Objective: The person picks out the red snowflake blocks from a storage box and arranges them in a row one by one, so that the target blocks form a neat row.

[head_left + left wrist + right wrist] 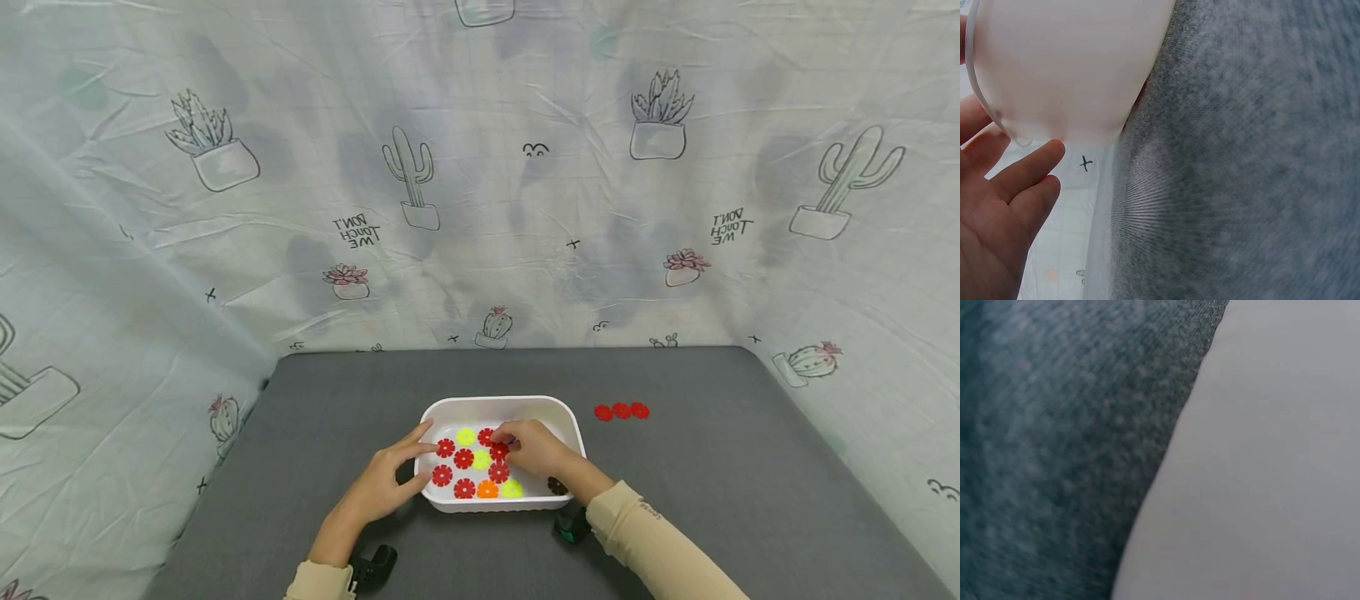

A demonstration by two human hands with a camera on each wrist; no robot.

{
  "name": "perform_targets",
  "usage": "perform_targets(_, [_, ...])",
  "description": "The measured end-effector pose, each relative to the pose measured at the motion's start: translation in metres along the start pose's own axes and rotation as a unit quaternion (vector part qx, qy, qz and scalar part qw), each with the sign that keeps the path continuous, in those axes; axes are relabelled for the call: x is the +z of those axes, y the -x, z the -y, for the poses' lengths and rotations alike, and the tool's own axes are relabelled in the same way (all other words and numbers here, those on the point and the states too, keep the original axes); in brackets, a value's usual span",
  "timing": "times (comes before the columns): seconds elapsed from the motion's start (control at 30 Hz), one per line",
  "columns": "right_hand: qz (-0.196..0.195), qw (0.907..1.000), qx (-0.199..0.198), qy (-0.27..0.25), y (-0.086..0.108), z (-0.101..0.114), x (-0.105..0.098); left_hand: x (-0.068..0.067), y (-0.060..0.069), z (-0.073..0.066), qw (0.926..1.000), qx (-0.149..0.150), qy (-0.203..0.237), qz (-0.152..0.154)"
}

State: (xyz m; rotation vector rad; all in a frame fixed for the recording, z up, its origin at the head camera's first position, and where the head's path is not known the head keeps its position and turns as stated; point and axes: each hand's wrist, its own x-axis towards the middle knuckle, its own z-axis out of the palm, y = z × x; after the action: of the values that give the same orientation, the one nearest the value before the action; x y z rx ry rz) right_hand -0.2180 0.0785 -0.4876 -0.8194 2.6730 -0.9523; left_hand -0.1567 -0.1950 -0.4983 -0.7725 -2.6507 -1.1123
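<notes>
White tray [501,505]: one, rounded corners, set on the grey tabletop [360,383], between its left and right edges and well in from its far edge.

Contents of tray: seven red discs [463,453], notched at the rim, lying mostly toward the tray's left and middle; three yellow discs [466,432], one by the far side, one central, one by the near side; one orange disc [487,484], by the near side, between a red and a yellow; one dark disc [557,486], at the near right corner, beneath the forearm.

Loose red discs [622,410]: three, side by side in a short row on the tabletop, right of the tray's far right corner.

Left hand [386,483]: at the tray's left rim, fingers spread and relaxed, some reaching inside the rim, others outside along the wall.

Right hand [534,450]: inside the tray, fingers bent, tips down at the red discs right of the middle; whether it pinches one cannot be told, the right wrist view being blurred and filled by pale surface and grey cloth.

Accessories: beige sleeves [660,533], two; black wrist device [375,568], one, at the left wrist.

Backdrop: pale curtain [480,183] printed with potted cacti, beyond the tabletop's far edge.
</notes>
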Motion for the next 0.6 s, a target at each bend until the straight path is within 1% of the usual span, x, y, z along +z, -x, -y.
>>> perform_targets(0.13, [-0.008, 0.9999, -0.005, 0.004, -0.0005, -0.0011, 0.001, 0.0, -0.0001, 0.0001, 1.0, 0.0, 0.001, 0.0])
perform_targets(0.3, [-0.011, 0.9999, 0.004, 0.009, -0.0019, -0.0008, 0.0029, -0.0003, -0.0005, -0.0004, 1.0, -0.008, 0.006, 0.002])
perform_targets(0.47, [-0.009, 0.9993, -0.004, 0.037, -0.0029, 0.0011, 0.0042, -0.0004, -0.0011, 0.0002, 0.9998, -0.015, 0.01, 0.006])
perform_targets(0.6, [-0.009, 0.9983, -0.009, 0.056, -0.0029, 0.0015, 0.0052, -0.0002, -0.0011, 0.0011, 0.9999, -0.011, 0.005, 0.007])
